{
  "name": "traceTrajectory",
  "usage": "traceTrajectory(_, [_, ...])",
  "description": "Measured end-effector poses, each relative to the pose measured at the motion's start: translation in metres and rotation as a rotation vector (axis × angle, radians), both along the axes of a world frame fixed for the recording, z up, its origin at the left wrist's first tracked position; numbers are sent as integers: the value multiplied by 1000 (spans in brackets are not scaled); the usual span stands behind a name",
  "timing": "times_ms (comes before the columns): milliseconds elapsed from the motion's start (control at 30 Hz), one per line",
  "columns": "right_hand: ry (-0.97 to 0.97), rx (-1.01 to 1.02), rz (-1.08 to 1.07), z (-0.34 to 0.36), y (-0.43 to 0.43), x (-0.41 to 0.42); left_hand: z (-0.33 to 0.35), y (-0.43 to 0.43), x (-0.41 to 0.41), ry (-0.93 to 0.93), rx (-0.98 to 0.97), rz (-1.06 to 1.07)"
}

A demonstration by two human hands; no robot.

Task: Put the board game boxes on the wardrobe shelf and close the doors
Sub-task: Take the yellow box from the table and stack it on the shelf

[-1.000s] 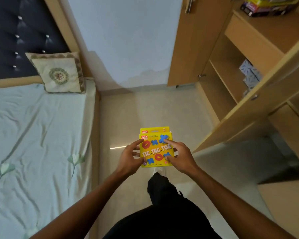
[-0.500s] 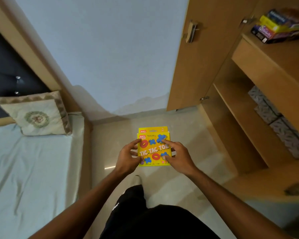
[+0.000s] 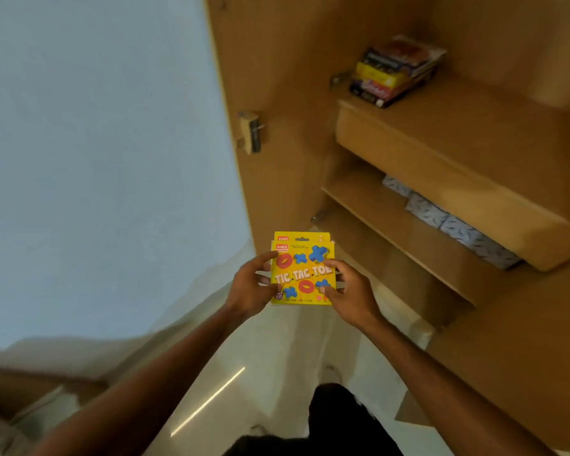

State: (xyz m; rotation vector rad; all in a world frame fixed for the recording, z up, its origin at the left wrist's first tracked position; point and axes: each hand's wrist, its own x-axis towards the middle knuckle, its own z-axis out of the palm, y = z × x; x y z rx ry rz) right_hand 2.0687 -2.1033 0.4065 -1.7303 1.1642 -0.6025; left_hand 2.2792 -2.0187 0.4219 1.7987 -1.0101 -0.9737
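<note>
I hold a yellow Tic Tac Toe box point(image 3: 301, 268) flat in front of me, face up, over the floor. My left hand point(image 3: 252, 287) grips its left edge and my right hand point(image 3: 351, 292) grips its right edge. The box appears to be two stacked yellow boxes, one edge showing behind the other. Up to the right, a stack of several board game boxes point(image 3: 394, 70) lies on the upper wardrobe shelf point(image 3: 458, 136). The wardrobe stands open, and its left door point(image 3: 277, 110) swings outward with a lock fitting on its inner face.
A lower shelf point(image 3: 392, 222) holds patterned blue-grey boxes point(image 3: 454, 228). A pale blue wall point(image 3: 96, 143) fills the left. The light tiled floor point(image 3: 277, 357) lies below my hands. A wooden panel point(image 3: 524, 340) runs along the lower right. My dark trouser leg point(image 3: 339, 419) shows at the bottom.
My view has turned right and up toward the wardrobe; the bed and pillow have left the frame. The stack on the upper shelf is now nearer centre. My grip on the yellow box is unchanged.
</note>
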Motion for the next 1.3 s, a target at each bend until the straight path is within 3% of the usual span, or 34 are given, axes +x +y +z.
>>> traceTrajectory(533, [-33,-335,-233,63,-348,-52,74,-387,-42,32,-204,-237])
traceTrajectory(1000, [-36,-543,-290,123,-581,-19,124,-633,-9,-74,-355,-472])
traceTrajectory(1300, [49,-517,-268,131,-681,-5,146,-761,9,-179,-297,-544])
